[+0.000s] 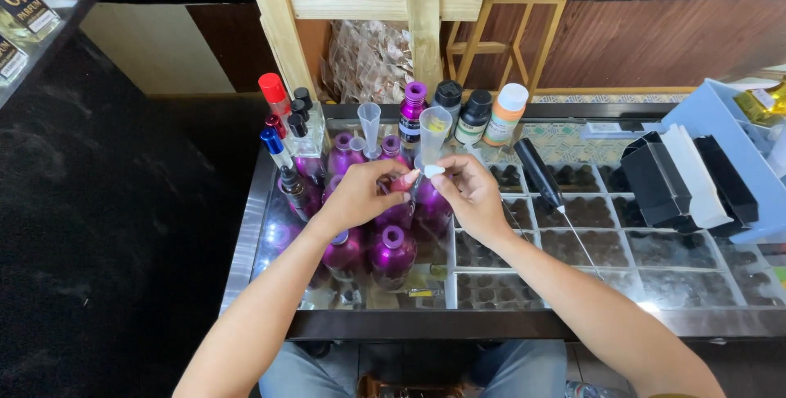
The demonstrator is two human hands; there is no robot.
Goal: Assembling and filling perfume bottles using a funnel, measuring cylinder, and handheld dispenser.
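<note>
Both hands meet over the left-middle of the glass tabletop [573, 324], above a cluster of purple bottles [391, 251].

Left hand [360, 193]: fingers curled shut around a small dark-red item [399, 184], mostly hidden by the hand; can't tell what it is.

Right hand [471, 193]: thumb and forefinger pinched on a small white cap [434, 170], other fingers loosely folded. The cap sits just beside the left fingertips, almost touching.

Right behind the cap: clear plastic funnel [433, 132], upright, stem hidden behind the hands. A second clear funnel [369, 124] stands further left, toward the far edge.

Far edge, left to right: red-capped bottle [274, 95], tall purple bottle [412, 115], two black-capped bottles [463, 111], orange bottle with white cap [503, 115]. A blue-capped pen-like tube [274, 146] and small dark-capped vials [299, 111] sit near the far-left corner.

Right of the hands: black cylindrical tool [539, 173] lying tilted on the glass, thin metal rod sticking out toward the near edge.

Right edge: light-blue tray [720, 111] holding black and white boxes [684, 181].

Under the glass: compartments of small dark bottles.
</note>
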